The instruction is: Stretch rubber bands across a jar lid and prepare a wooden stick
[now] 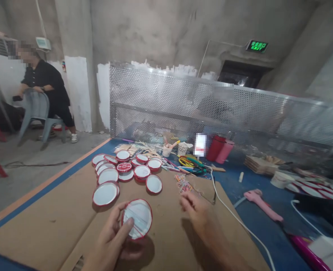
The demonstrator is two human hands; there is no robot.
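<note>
A round white lid with a red rim (140,216) is held in my left hand (114,233), the thumb pressed on its face and fingers around its edge. Thin pale strips lie across the lid. My right hand (196,210) is to the right, above the cardboard, its fingers curled together; whether anything is between them is too small to make out. Just beyond it lies a small pile of colourful bits (184,183). Several more red-rimmed lids (107,175) lie grouped on the cardboard sheet (166,241), beyond my left hand.
Scissors (187,162), cups of tools (167,149) and red bottles (216,148) stand along the back. A white cable (234,218) runs down the right, near a pink glue gun (261,203). A person (46,81) leans on a chair at the far left.
</note>
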